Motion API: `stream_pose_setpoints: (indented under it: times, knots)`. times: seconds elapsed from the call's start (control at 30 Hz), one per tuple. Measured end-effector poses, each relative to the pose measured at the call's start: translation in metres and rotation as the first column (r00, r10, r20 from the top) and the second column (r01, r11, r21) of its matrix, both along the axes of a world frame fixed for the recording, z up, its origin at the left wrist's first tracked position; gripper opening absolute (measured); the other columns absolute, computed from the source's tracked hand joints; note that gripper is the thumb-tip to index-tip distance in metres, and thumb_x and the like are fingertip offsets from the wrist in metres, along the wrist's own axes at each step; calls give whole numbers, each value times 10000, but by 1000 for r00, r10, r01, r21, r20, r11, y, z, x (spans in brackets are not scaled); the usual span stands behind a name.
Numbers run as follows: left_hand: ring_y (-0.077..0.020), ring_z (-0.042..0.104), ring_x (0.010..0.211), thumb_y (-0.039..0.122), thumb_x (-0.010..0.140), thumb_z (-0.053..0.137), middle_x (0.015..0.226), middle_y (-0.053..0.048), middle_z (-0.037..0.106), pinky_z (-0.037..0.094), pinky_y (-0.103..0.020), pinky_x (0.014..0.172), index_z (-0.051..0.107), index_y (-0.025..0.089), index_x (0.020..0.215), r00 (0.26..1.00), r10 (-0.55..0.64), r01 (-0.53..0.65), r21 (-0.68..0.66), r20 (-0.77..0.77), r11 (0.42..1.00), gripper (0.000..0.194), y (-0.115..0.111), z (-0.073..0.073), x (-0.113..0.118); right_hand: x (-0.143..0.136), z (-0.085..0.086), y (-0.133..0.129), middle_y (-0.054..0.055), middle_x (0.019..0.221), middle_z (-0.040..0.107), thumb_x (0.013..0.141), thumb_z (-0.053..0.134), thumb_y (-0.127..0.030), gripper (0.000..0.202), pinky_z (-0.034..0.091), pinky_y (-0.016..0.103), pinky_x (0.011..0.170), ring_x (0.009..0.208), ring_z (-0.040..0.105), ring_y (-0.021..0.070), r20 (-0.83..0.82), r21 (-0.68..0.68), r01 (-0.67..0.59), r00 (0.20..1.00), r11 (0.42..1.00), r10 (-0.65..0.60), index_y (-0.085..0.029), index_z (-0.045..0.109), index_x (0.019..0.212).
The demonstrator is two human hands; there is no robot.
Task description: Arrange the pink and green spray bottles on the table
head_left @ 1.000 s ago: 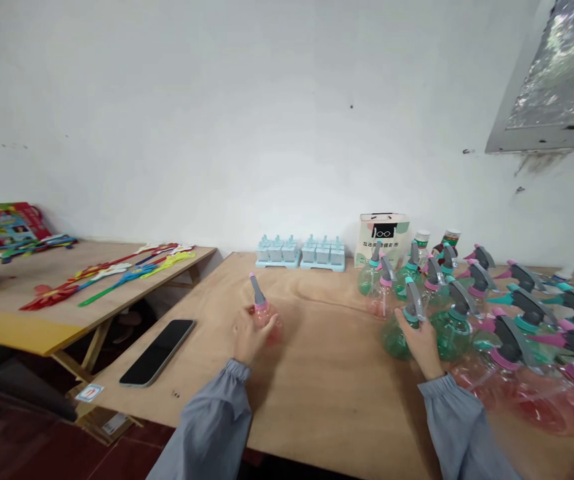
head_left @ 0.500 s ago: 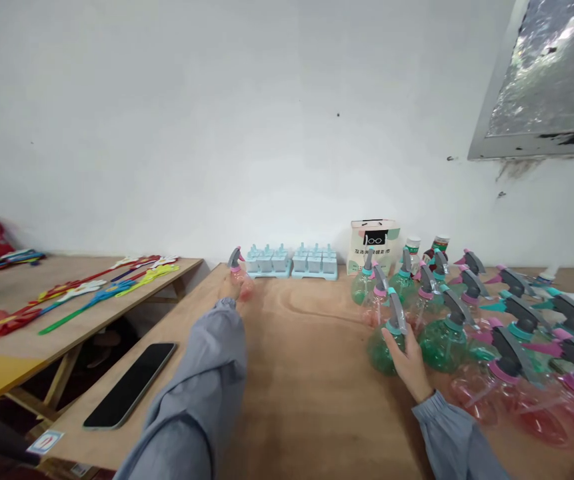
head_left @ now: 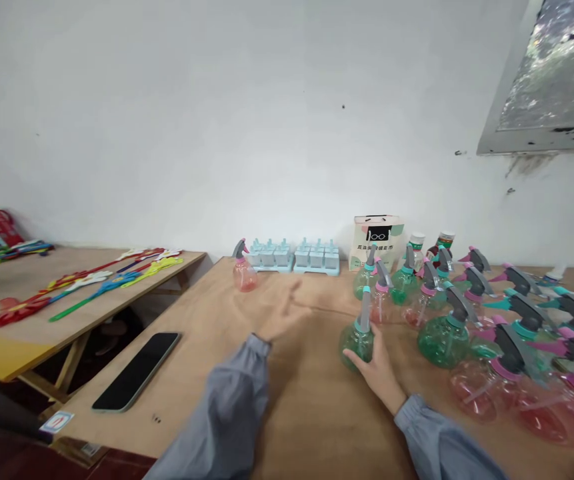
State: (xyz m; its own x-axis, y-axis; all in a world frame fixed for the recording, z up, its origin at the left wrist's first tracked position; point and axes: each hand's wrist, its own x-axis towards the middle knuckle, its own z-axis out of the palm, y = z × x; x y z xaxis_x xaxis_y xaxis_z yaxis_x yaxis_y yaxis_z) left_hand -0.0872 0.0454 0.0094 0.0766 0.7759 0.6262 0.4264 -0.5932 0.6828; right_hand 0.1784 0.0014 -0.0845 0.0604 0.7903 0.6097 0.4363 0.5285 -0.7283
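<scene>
My right hand [head_left: 379,367] is wrapped round the body of a green spray bottle [head_left: 355,341] with a grey and teal trigger head. The bottle is upright over the wooden table [head_left: 311,427]; whether its base touches cannot be told. My left hand [head_left: 284,317], blurred by motion, is over the middle of the table with its fingers apart and nothing in them. A pink spray bottle [head_left: 245,275] stands by itself at the far left of the table, beyond my left hand. To the right of my right hand, several green and pink spray bottles [head_left: 444,341] stand crowded together.
Light blue popsicle moulds [head_left: 317,260] and a printed paper bag [head_left: 374,247] stand along the wall. A black phone [head_left: 137,372] lies near the left edge. Across a gap, another table [head_left: 11,340] holds colourful flower-shaped sticks [head_left: 101,290].
My left hand has let go of the pink spray bottle and moved right, towards me. My right hand has brought the green spray bottle leftward, away from the group.
</scene>
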Motion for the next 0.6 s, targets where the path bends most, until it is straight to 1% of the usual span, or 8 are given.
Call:
stream_pose_setpoints:
  times: [0.03, 0.07, 0.1, 0.17, 0.27, 0.4, 0.5, 0.6]
  knots:
    - [-321, 486, 1338, 440, 616, 830, 1461, -147, 488, 426, -487, 1095, 452, 243, 1412, 976, -215, 212, -70, -39, 975, 903, -14, -6, 22, -5, -1, -4, 166, 1349, 515, 805, 653, -468, 693, 432, 514, 1047, 1267, 512, 317, 8, -22, -33, 999, 999, 33, -186, 363, 1368]
    - [-340, 437, 1377, 404, 568, 862, 1509, -160, 428, 411, -509, 1101, 399, 243, 1456, 933, -360, 354, -131, -27, 926, 1014, -26, -11, 42, -10, -2, -8, 172, 1371, 493, 813, 651, -457, 708, 427, 517, 1054, 1287, 495, 319, 16, -47, -66, 998, 997, 67, -188, 337, 1387]
    - [-340, 406, 1399, 361, 584, 859, 1532, -162, 393, 401, -514, 1103, 362, 244, 1481, 898, -439, 437, -171, 30, 883, 1032, -36, -14, 59, -13, -3, -12, 178, 1381, 480, 813, 657, -451, 727, 427, 521, 1057, 1294, 491, 321, 25, -74, -100, 994, 992, 102, -190, 314, 1399]
    - [-331, 466, 1353, 307, 648, 821, 1498, -163, 443, 435, -489, 1064, 343, 238, 1493, 841, -513, 541, -217, 175, 813, 973, -45, -15, 83, -16, -4, -18, 191, 1387, 468, 793, 690, -461, 785, 426, 532, 1058, 1297, 494, 331, 42, -125, -164, 984, 978, 171, -198, 282, 1409]
    - [-280, 627, 1130, 276, 701, 776, 1382, -142, 563, 485, -427, 987, 435, 225, 1433, 808, -517, 583, -260, 283, 770, 809, -43, -14, 93, -14, -4, -21, 206, 1426, 436, 724, 750, -542, 918, 397, 547, 1090, 1344, 454, 348, 70, -178, -274, 955, 945, 289, -215, 246, 1419]
    - [-173, 659, 903, 301, 648, 815, 1420, -102, 523, 517, -339, 858, 547, 262, 1313, 789, -417, 564, -262, 452, 783, 717, -36, -19, 83, 1, -2, -12, 210, 1466, 410, 784, 615, -678, 858, 377, 523, 1115, 1386, 417, 313, -12, -130, -414, 909, 901, 416, -233, 221, 1402]
    - [-161, 668, 804, 393, 636, 809, 1394, -125, 541, 519, -299, 744, 600, 212, 1222, 688, -381, 638, -266, 618, 722, 648, -40, -22, 79, 16, -1, 1, 199, 1401, 485, 860, 492, -683, 711, 401, 516, 1089, 1337, 476, 283, -138, -72, -355, 929, 932, 344, -246, 240, 1361]
    - [-169, 672, 740, 436, 633, 793, 1328, -158, 585, 531, -335, 744, 579, 183, 1224, 547, -400, 748, -214, 736, 628, 677, -47, -22, 81, 24, -1, 10, 167, 1304, 562, 894, 466, -642, 598, 407, 515, 1077, 1260, 539, 252, -200, -71, -272, 946, 960, 253, -258, 279, 1312]
